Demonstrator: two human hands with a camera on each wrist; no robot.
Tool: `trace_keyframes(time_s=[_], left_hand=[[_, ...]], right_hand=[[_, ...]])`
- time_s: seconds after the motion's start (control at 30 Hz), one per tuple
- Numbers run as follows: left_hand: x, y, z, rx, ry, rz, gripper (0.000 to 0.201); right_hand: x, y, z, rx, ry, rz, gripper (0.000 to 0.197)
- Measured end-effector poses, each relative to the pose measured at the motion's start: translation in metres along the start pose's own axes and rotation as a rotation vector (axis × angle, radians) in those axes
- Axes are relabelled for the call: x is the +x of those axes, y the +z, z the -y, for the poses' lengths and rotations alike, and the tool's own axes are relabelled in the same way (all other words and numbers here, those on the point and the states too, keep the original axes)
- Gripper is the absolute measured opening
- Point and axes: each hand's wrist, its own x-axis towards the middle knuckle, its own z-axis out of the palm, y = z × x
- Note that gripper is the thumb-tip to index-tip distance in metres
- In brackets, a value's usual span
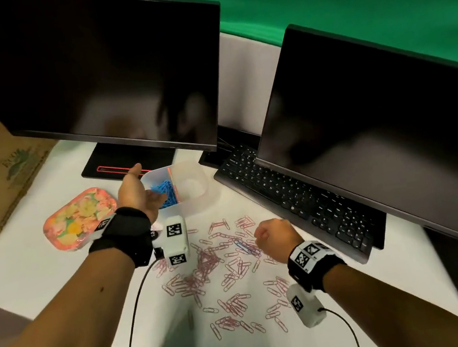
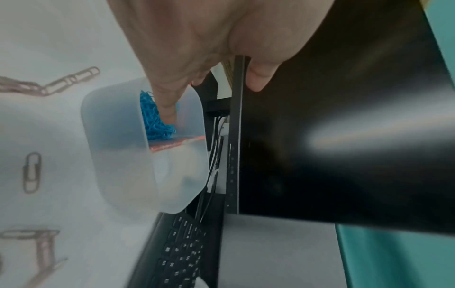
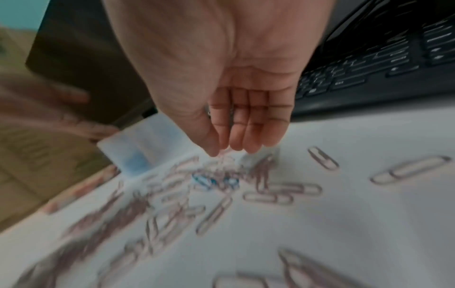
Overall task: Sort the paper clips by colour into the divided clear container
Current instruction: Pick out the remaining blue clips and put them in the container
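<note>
Blue paper clips (image 1: pixel 165 191) are heaped in the left compartment of the divided clear container (image 1: pixel 197 204), on the near side of its red divider (image 1: pixel 172 182); the right compartment appears empty. The left hand (image 1: pixel 136 193) is held over that blue compartment with palm up and fingers relaxed and spread, nothing being gripped; in the left wrist view one fingertip (image 2: pixel 168 115) is seen just above the blue heap.

The right hand (image 1: pixel 275 239) is lowered over the scattered pile with its fingers (image 3: pixel 248 136) bunched together and pointed down. Something pale seems to be pinched at the tips in the right wrist view, but blur prevents it from being told for certain. Just below and slightly ahead of those fingertips a few stray blue clips (image 3: pixel 214 180) are seen among the pink paper clips (image 1: pixel 221 274); they lie flat, and their long axis cannot be judged through the blur. The right hand is plainly the nearer one to them.

From that grip the container lies ahead and to the left, well apart across the white table (image 1: pixel 59 270), with pink clips tangled around the blue ones and likely to be dragged along. A black keyboard (image 1: pixel 298 193) is set just to the right of the grip, two dark monitors (image 1: pixel 107 72) stand beyond, and a flowered tray (image 1: pixel 81 220) rests to the left of the left wrist.
</note>
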Motion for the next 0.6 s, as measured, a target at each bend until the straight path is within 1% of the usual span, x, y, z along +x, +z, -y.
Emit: trace_keyframes(time_s=[0.03,0.07,0.13,0.17,0.23,0.33,0.47,0.53,0.6], left_hand=[[-0.001,0.001,0.002,0.065,0.050,-0.021,0.044],[-0.003,0.002,0.006,0.138,0.120,-0.041,0.040],[-0.005,0.002,0.020,0.304,0.300,-0.047,0.028],[-0.008,0.001,0.030,0.401,0.393,-0.015,0.021],[-0.014,0.001,0.051,0.598,0.499,0.078,0.013],[-0.026,0.005,0.081,0.864,0.545,0.213,0.012],[-0.031,0.007,0.116,1.294,0.685,0.399,0.017],[-0.030,0.008,0.131,1.496,0.706,0.507,0.019],[-0.030,0.012,0.143,1.652,0.703,0.600,0.024]], right_hand=[[0.000,0.008,-0.002,-0.036,-0.013,0.030,0.014],[0.000,0.015,-0.004,-0.082,-0.042,0.050,0.018],[-0.001,0.023,-0.005,-0.158,-0.092,0.048,0.026],[-0.001,0.025,-0.005,-0.177,-0.105,0.035,0.026],[-0.001,0.026,-0.004,-0.184,-0.123,0.017,0.021],[-0.002,0.023,-0.007,-0.085,-0.110,0.016,0.017],[-0.009,0.014,-0.015,0.059,-0.033,0.009,0.015],[-0.013,0.008,-0.021,0.103,-0.010,0.015,0.014],[-0.018,0.003,-0.026,0.100,0.012,0.045,0.012]])
